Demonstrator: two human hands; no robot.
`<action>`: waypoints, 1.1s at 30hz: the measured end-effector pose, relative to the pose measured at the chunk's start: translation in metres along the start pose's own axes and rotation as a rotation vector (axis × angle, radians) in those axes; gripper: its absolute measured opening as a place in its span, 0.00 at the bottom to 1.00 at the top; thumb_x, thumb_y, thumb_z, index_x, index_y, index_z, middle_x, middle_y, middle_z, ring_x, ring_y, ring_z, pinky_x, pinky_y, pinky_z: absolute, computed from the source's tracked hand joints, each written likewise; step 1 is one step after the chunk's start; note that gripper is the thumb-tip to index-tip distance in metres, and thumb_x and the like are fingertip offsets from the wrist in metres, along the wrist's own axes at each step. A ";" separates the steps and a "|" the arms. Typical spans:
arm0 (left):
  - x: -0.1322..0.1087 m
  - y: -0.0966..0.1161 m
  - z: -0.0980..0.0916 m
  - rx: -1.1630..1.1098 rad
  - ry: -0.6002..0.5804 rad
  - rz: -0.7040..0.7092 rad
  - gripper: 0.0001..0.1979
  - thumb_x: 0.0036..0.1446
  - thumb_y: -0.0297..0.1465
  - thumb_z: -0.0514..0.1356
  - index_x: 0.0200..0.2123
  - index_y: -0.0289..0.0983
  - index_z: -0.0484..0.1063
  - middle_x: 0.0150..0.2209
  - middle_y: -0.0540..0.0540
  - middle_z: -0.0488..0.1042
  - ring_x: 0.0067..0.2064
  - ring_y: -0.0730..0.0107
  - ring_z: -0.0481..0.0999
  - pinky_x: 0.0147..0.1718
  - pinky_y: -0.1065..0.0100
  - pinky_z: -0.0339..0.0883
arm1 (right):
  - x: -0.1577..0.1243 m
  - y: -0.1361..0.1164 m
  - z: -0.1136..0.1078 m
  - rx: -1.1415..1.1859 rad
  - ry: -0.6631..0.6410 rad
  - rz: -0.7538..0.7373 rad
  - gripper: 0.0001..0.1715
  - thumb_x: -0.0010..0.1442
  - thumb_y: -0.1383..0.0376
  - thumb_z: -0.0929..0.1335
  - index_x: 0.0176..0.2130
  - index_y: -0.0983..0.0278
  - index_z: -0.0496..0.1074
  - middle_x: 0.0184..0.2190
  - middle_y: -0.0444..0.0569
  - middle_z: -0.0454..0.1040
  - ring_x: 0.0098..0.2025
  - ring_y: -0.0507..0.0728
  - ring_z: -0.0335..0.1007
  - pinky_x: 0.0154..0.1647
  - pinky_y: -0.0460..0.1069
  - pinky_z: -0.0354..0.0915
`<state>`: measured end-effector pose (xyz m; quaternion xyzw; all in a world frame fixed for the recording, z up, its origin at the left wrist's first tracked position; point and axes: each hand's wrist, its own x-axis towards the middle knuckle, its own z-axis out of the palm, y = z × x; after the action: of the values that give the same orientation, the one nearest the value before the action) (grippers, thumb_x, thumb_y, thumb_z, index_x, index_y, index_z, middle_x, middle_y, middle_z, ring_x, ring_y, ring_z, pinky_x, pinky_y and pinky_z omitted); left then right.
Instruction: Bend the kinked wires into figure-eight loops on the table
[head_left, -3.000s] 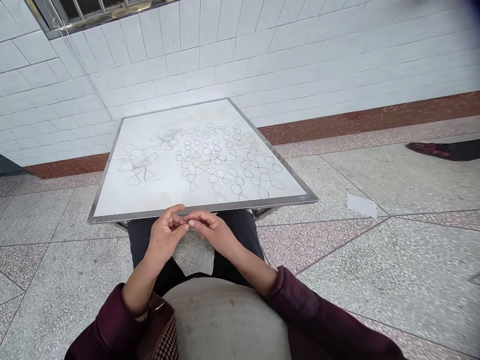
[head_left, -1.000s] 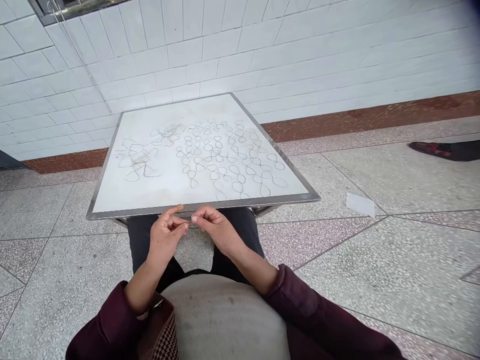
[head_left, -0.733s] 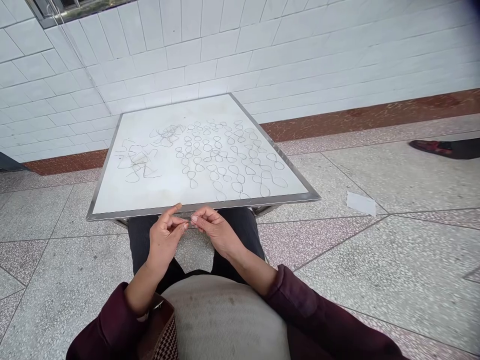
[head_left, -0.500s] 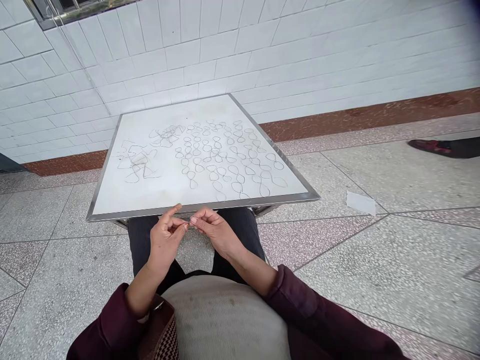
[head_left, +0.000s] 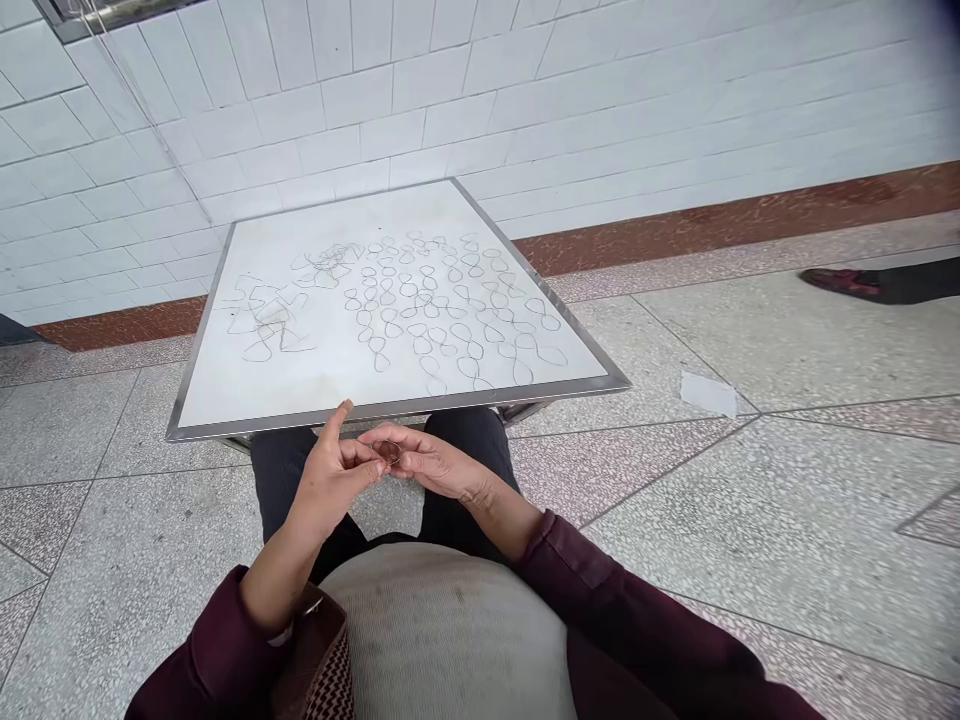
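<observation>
Between both hands, just in front of the table's near edge and above my lap, is a small loop of thin dark wire [head_left: 389,452]. My left hand [head_left: 334,478] pinches the loop's left side between thumb and fingers, with the index finger raised. My right hand [head_left: 435,460] grips the other side, its fingertips closed around it. On the white table [head_left: 300,390] lie many wires bent into figure-eight loops [head_left: 470,345], spread over the right half. Two tangles of loose, bent wire [head_left: 274,325] rest on the left half.
The table has a metal rim [head_left: 405,407] and stands near a white tiled wall [head_left: 420,90]. A scrap of white paper [head_left: 709,394] lies on the floor to the right. Farther right, another person's shoe [head_left: 840,283] and dark trouser leg show.
The wire between my fingers now shows as a round loop. My right hand has turned and its fingers reach around the loop. The whole view has shifted slightly.
</observation>
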<state>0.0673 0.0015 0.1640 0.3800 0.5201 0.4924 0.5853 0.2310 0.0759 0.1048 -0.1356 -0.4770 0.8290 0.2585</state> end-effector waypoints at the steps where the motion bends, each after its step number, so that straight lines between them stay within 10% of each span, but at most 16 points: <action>1: 0.000 0.001 0.001 -0.006 0.007 -0.008 0.52 0.47 0.29 0.70 0.71 0.34 0.46 0.25 0.54 0.74 0.27 0.73 0.72 0.32 0.68 0.64 | 0.000 0.000 0.001 0.002 -0.005 -0.004 0.34 0.51 0.45 0.76 0.52 0.59 0.76 0.31 0.44 0.68 0.31 0.50 0.58 0.28 0.44 0.52; 33: 0.010 0.001 0.021 -0.123 0.157 0.029 0.36 0.45 0.26 0.69 0.59 0.35 0.64 0.23 0.56 0.72 0.26 0.77 0.70 0.30 0.72 0.64 | 0.013 0.012 0.012 0.427 0.053 -0.037 0.25 0.52 0.49 0.77 0.40 0.65 0.77 0.29 0.42 0.69 0.30 0.47 0.66 0.35 0.43 0.64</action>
<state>0.0876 0.0130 0.1663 0.3112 0.5278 0.5597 0.5579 0.2109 0.0696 0.1008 -0.0907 -0.2859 0.9025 0.3090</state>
